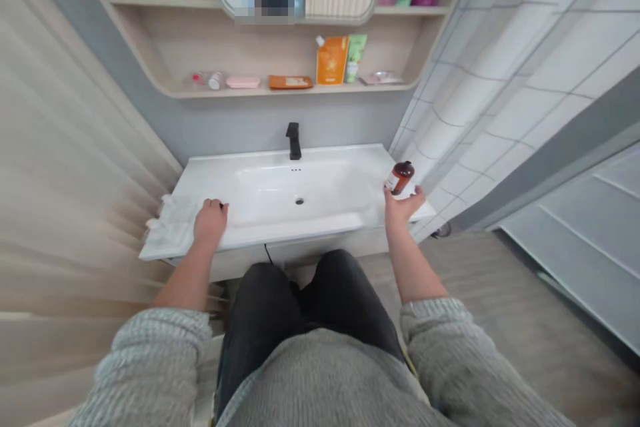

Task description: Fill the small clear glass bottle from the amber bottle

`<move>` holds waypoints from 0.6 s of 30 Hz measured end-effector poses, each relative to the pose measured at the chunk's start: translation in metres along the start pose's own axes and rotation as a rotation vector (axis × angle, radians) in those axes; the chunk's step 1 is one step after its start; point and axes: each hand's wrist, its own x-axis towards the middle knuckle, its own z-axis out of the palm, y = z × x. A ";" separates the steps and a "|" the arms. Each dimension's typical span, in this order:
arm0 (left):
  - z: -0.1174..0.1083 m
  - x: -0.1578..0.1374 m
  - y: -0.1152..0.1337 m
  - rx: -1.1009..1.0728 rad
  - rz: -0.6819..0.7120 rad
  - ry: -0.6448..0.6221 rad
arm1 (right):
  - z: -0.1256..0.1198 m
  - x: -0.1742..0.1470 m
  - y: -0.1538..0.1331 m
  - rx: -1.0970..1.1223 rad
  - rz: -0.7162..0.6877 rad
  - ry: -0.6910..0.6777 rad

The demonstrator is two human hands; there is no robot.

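Observation:
On the right end of the white washbasin counter is a brown bottle [403, 175] with a pale label and a dark top. My right hand [400, 208] is just in front of it, with thumb and fingers spread apart. The thumb is by the bottle's lower left side, and a gap shows between the other fingers and the bottle. Whether the thumb touches it, I cannot tell. My left hand [210, 223] rests at the left rim of the washbasin [320, 177], fingers closed on a small black object [221, 205] that is mostly hidden.
A black faucet [294, 141] stands behind the basin. Crumpled white, clear-looking plastic [173, 220] lies on the counter's left end. The shelf above holds an orange pouch [331, 61], a green tube [355, 57] and small items. A white tiled wall [480, 100] borders the right side.

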 end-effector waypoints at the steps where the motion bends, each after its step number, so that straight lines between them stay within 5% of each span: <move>1: 0.000 0.000 0.000 0.005 0.017 -0.010 | 0.003 0.013 0.004 -0.007 0.018 -0.022; 9: -0.005 0.001 0.003 0.023 0.000 -0.084 | 0.042 0.069 0.020 0.074 0.185 -0.238; 18: -0.011 -0.003 0.009 -0.009 0.000 -0.049 | 0.047 0.061 0.018 -0.018 0.207 -0.270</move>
